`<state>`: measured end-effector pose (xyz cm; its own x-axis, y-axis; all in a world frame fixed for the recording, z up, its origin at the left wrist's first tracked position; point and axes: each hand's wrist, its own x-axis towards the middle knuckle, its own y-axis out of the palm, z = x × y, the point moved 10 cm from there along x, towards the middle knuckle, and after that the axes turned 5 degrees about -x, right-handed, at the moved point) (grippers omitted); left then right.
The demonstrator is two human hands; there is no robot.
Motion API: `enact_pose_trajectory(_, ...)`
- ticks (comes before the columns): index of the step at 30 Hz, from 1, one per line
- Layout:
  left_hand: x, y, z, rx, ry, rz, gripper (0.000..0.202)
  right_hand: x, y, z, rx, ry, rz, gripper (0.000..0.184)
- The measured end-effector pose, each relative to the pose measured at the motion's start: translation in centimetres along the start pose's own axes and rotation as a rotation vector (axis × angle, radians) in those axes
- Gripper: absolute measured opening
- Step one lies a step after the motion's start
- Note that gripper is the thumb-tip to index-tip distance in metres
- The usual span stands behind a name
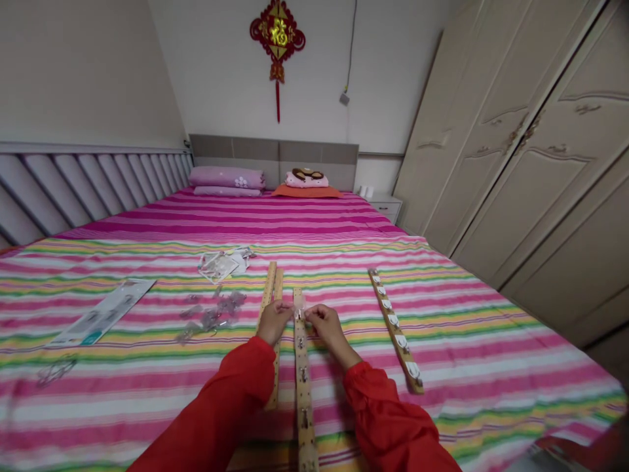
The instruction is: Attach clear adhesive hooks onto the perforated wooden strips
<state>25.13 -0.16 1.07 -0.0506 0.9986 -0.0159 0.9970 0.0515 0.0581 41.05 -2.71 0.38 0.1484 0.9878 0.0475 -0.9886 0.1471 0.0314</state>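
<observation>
On the bed [466,298], two wooden strips [268,283] lay by my left hand [275,321], packets [211,318] farther left, a metal-fitted strip [302,357] beside my right hand [327,325], a white-fitted strip [396,330] farther right.

A narrow, dotted wooden strip [303,392] is lying flat on the striped bed [466,314], running lengthwise and carrying small metallic fittings [303,374] spaced in a row along its top.

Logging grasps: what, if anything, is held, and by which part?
The left hand and right hand are at opposite edges of the small metal hook on clear plastic; whether they pinch or touch it cannot be told.
</observation>
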Motion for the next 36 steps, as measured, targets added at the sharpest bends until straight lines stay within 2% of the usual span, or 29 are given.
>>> enact_pose_trajectory(5, 1.0, -0.4, 1.9, 0.156, 0.008, -0.067, 0.011, 0.9, 0.1, -2.8, -0.003, 0.052, -0.01, 0.02)
enact_pose_trajectory(8, 1.0, -0.3, 1.8, 0.343, 0.051, -0.08, 0.007, 1.0, 0.5, -4.2, 0.01, 0.109, -0.003, 0.021)
enact_pose_trajectory(12, 0.7, 0.3, 1.6, 0.55, 0.081, -0.04, 0.005, 1.0, 0.7, -5.3, 0.027, 0.175, -0.003, 0.021)
enact_pose_trajectory(25, 0.5, 0.8, 1.7, 0.703, 0.065, 0.008, 0.005, 1.4, 0.3, -6.6, -0.002, 0.175, -0.08, 0.022)
enact_pose_trajectory(31, 0.4, 1.0, 1.7, 0.802, 0.068, 0.025, 0.012, 1.5, 0.2, -6.9, -0.024, 0.179, -0.083, 0.02)
enact_pose_trajectory(36, 0.0, 1.8, 1.2, 0.912, 0.127, 0.079, 0.036, 1.7, 0.2, -7.3, -0.022, 0.191, -0.073, 0.019)
